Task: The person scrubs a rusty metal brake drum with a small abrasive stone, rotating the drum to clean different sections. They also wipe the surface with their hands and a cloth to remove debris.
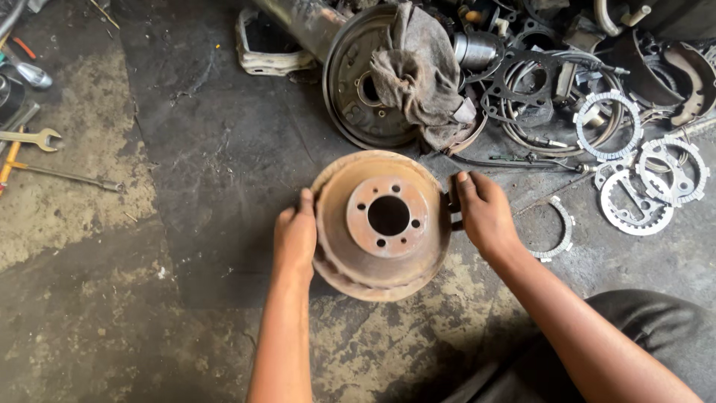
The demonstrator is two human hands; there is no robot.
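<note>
A person's two bare hands grip a rusty brake drum (382, 224) above a stained, oil-dark concrete floor (194, 149), the drum held face-up in the middle of the view with its central bore and ring of bolt holes showing; the left hand (295, 239) is wrapped against the drum's left rim, thumb up along the edge and fingers closed round the side; the right hand (485, 215) clasps the right rim, fingers curled over the edge and hidden behind it. Just beyond the drum, a round backing plate (356, 82) stands tilted on an axle tube (309, 22), a dirty grey rag (421, 67) draped over its right half; to the right of it lie dark gaskets (522, 82), coiled cables (552, 138) and several toothed metal rings (634, 186), with a broken half-ring (561, 231) near the right wrist; brake shoes (690, 75) sit at the upper right corner. At the far left edge, well apart from the hands, an open-ended spanner (33, 138) and a long thin rod (71, 177) rest on a paler patch of floor. The person's dark-trousered knee (641, 328) fills the lower right.
</note>
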